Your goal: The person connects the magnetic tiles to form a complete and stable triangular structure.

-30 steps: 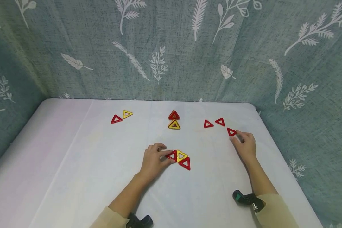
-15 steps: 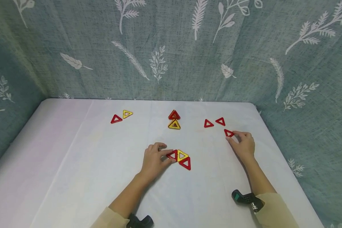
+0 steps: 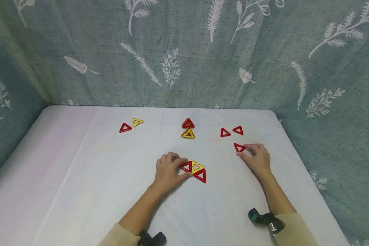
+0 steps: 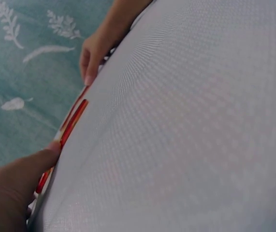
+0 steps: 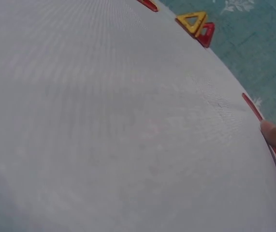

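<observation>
Desk (image 3: 98, 191), far left: red triangle (image 3: 125, 130), yellow triangle (image 3: 133, 122). Left hand (image 3: 169, 171): grip pinches inner red triangle (image 3: 190, 166), touching centre yellow triangle (image 3: 193, 167); lower red triangle (image 3: 204, 176) adjoins. Behind: red pile (image 3: 188, 121), yellow pile (image 3: 188, 137). Two loose red triangles (image 3: 226, 135). Before them, outer red triangle (image 3: 239, 145), pinched in right hand's grip (image 3: 258, 157).

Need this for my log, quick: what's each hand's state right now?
Left hand: holding the grouped red triangle beside the yellow one.
Right hand: holding a separate red triangle.
</observation>
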Demonstrator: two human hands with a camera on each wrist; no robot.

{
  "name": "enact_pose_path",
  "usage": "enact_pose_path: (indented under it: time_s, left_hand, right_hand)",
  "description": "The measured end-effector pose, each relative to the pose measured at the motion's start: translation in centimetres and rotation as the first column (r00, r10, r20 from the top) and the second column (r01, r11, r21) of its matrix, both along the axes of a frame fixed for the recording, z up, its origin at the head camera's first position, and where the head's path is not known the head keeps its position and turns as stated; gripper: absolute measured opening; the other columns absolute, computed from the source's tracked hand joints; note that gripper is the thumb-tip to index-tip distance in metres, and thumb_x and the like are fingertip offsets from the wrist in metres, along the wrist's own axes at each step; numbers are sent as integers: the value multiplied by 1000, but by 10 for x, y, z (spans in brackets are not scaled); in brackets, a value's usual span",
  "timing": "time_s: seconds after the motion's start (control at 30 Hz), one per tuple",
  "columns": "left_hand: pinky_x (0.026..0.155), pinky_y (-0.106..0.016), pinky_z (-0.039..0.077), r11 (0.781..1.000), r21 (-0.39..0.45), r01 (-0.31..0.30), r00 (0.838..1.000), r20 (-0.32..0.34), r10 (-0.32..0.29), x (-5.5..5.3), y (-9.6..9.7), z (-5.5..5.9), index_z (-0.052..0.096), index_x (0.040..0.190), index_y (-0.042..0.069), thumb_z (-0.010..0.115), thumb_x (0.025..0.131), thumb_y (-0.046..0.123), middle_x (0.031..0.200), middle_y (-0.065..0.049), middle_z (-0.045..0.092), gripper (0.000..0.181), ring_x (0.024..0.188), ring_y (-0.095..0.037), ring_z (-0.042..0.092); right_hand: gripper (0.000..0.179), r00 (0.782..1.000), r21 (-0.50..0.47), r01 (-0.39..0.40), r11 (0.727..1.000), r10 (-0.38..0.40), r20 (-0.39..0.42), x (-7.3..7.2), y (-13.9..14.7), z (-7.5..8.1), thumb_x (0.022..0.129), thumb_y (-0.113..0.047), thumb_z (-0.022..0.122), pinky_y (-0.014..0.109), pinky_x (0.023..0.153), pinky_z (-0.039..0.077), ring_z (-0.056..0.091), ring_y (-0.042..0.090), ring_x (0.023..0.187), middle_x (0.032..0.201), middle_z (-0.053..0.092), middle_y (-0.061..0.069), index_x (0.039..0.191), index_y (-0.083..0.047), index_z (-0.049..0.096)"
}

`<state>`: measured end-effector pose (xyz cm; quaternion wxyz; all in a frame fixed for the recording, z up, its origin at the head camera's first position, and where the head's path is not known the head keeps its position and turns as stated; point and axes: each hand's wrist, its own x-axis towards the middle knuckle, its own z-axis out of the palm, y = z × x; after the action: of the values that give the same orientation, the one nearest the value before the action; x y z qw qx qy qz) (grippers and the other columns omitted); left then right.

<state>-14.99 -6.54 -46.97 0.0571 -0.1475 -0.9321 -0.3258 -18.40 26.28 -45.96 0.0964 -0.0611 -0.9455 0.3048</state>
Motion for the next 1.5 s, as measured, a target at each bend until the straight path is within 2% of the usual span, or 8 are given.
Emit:
enact_pose_path:
  time_s: [0.23,0.4,0.53,0.83,1.1,1.23,1.5]
  left_hand:
    - [86,-41,33,1000,22,-1,1000,17,1,2,3,0,68,106,20,80,71,40,105,-2,52,42,102,-20,45]
    - [86,-41,32,1000,11,7,1000,6,-7,2,2,-1,69,106,22,80,72,37,106,-2,51,39,101,-20,44]
    - [87,-41,31,1000,4,27,1000,7,-27,1,1,-2,70,109,24,80,73,36,106,-1,50,39,100,-20,43]
    - [86,-42,30,998,10,66,998,10,-66,-1,-2,-2,69,113,25,79,75,35,105,0,49,41,98,-19,42]
    - [87,-42,28,997,3,79,997,17,-79,-2,-3,0,69,115,26,78,76,36,106,0,49,41,100,-20,41]
    - [89,-42,28,997,3,78,996,33,-78,-2,-2,-1,68,116,27,77,76,36,107,0,49,42,101,-19,40]
    - [89,-42,29,996,-19,85,996,26,-84,-1,-3,-1,68,117,28,76,78,37,107,0,49,42,101,-19,40]
  right_hand:
    - [47,996,-20,-76,997,77,55,5,-2,-2,77,-35,77,52,89,35,47,33,111,114,54,15,114,-8,65]
    - [44,986,-46,-160,986,162,48,5,-12,0,75,-32,79,50,90,33,47,30,110,113,55,12,110,-8,65]
    - [41,971,-43,-237,971,238,24,5,-21,0,73,-29,81,47,90,29,48,28,108,109,58,11,105,-9,67]
    - [39,937,-24,-349,937,349,-22,10,-46,-1,69,-27,84,45,89,31,50,25,101,104,58,7,101,-12,67]
    - [39,915,13,-404,915,404,-20,13,-66,-1,68,-29,85,44,86,38,51,21,100,102,59,3,100,-15,67]
    - [40,897,30,-441,897,442,-28,15,-71,-1,66,-29,86,43,85,39,52,20,99,102,59,2,99,-16,68]
    - [37,857,31,-510,860,511,-71,18,-84,-6,67,-30,86,40,81,40,52,16,96,101,60,-1,98,-18,68]
